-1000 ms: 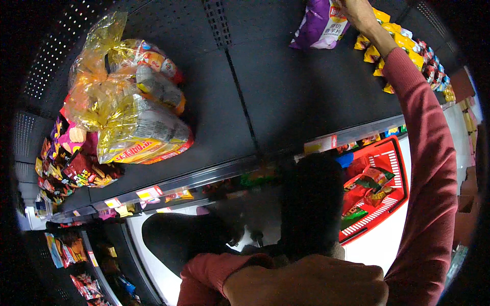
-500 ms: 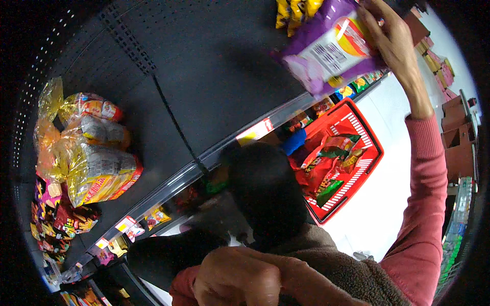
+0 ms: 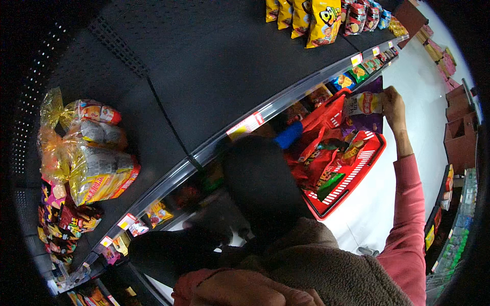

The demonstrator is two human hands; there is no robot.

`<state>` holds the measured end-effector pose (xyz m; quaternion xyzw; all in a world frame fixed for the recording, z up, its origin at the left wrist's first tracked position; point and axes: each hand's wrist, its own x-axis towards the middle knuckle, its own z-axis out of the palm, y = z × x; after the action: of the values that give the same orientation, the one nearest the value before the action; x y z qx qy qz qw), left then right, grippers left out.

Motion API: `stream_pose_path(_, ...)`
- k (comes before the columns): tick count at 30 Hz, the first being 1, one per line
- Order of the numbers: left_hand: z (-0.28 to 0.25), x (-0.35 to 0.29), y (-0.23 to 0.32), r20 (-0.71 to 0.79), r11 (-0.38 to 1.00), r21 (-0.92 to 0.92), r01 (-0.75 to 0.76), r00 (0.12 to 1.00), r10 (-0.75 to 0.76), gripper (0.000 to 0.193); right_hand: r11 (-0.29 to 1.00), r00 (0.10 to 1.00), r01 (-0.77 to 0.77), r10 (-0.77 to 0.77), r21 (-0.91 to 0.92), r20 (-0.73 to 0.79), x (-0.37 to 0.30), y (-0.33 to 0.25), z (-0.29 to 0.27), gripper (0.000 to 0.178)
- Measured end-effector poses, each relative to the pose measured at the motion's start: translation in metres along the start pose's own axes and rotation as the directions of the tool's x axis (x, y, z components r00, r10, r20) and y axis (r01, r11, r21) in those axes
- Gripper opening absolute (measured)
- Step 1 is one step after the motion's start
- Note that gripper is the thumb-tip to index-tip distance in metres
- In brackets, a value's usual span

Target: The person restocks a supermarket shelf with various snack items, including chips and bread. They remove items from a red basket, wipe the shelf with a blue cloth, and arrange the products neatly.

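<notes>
At the right, my right hand [image 3: 393,106] grips a purple snack bag [image 3: 371,121] by its edge, with the bag hanging over the far end of a red shopping basket [image 3: 352,179]. Red and green snack packets [image 3: 326,163] fill the basket. Low in the picture, my left hand [image 3: 237,289] is held in front of my brown fleece vest. Its back faces up, and its fingers are mostly hidden or cut off by the lower edge, so what it may hold does not show.
A dark shelf [image 3: 204,76] with a price-tag rail [image 3: 250,125] slants across the view. Yellow snack bags [image 3: 324,23] stand at its far end, clear-wrapped multipacks [image 3: 102,166] at the left. Lower-shelf packets [image 3: 159,214] sit beneath. My dark-clothed knee [image 3: 260,178] is beside the basket. Bottles [image 3: 459,234] line the right side.
My right hand has brought the purple snack bag down from above the shelf to the basket, uncovering the yellow bags behind. My left hand has sunk slightly toward the lower edge.
</notes>
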<state>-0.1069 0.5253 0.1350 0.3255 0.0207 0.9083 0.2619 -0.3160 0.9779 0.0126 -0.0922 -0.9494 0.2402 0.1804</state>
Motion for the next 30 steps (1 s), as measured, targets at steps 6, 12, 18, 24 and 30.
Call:
stream_pose_path(6,0.003,0.000,-0.005,-0.024,1.000,0.004,0.017,1.000,-0.017,0.026,0.991,0.990,-0.120,0.123,0.051,-0.072,0.000,0.103,0.084,0.020)
stream_pose_path(12,0.008,0.002,-0.008,-0.056,1.000,0.000,0.013,0.998,-0.012,0.029,0.932,0.934,-0.354,0.356,0.083,-0.021,-0.016,0.138,0.153,0.024)
stream_pose_path(18,0.006,0.003,-0.016,-0.092,0.959,0.265,-0.096,0.988,0.124,0.032,0.942,0.941,-0.329,0.333,0.070,-0.051,-0.036,0.177,0.209,0.032)
stream_pose_path(24,0.004,0.015,-0.021,-0.036,0.852,0.470,-0.230,0.960,0.279,0.034,0.951,0.957,-0.283,0.272,0.122,0.099,-0.041,0.212,0.241,0.026)
stream_pose_path(30,-0.007,0.008,-0.040,0.053,0.703,0.564,-0.433,0.869,0.492,0.031,0.976,0.979,-0.200,0.203,0.081,-0.030,-0.056,0.131,0.193,0.030)
